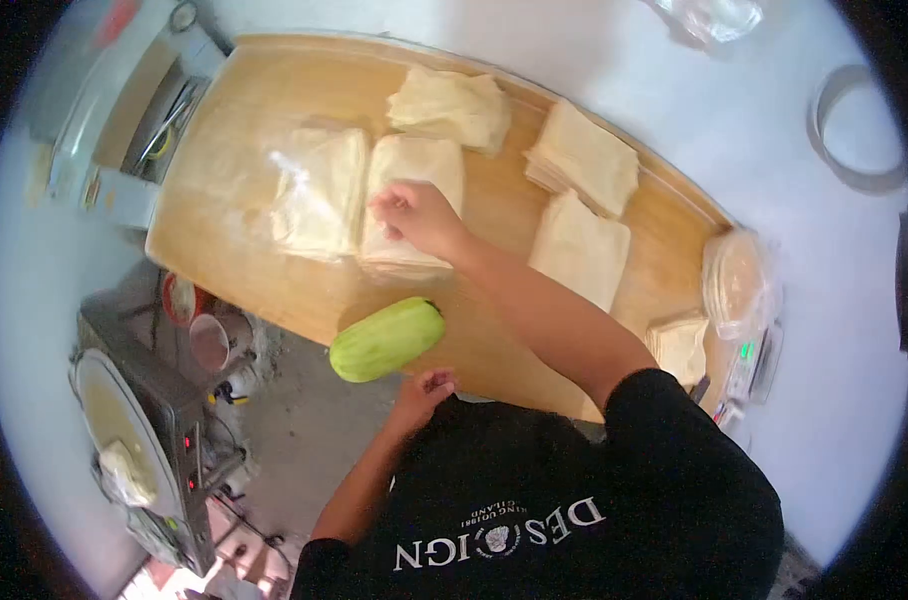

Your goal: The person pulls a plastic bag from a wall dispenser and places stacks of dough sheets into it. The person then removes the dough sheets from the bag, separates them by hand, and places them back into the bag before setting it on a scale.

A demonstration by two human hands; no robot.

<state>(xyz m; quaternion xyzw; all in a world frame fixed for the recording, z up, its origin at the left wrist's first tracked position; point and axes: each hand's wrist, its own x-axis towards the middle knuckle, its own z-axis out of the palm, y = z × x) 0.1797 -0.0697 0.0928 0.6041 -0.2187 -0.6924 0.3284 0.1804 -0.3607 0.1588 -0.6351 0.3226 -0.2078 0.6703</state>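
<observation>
Over a stack of thin, pale square dough sheets [419, 165] is my right hand [417, 217], its fingers curled together. Whether anything small is between them, I cannot make out. Another stack of dough sheets [324, 190] lies just left of it, and a crumpled-edged stack [449, 105] sits behind. My left hand [426, 395] is near the table's front edge, close to my body, with loosely bent fingers and nothing visible in them. Just beyond it, a light green gourd-like vegetable [387, 340] overlaps the table edge; I see no hand around it.
More dough stacks [582, 160] are on the wooden table [504, 290]'s right side. A bag of round sheets [737, 285] stands at the far right, beside a device with a green display [746, 352]. Lower left are a pinkish bucket [219, 340] and a round pan [124, 400].
</observation>
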